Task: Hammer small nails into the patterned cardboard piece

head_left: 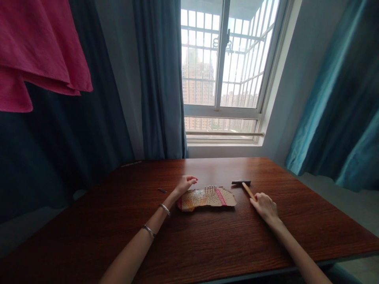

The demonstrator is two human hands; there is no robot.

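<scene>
while the right hand (265,205) grips a hammer (248,191), the board's (195,199) nails (210,189) stand near the curled left hand (186,183).

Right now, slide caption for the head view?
Right grip on the hammer, left grip beside a board bearing upright nails.

upright nails (210,189) stand in a flat, speckled board (204,200), a wooden-handled hammer (248,190) to its right.

Stretches both forearms (134,252) forward, well apart. Holds left hand (186,182) loosely curled, right hand (266,206) clenched, palm down.
</scene>
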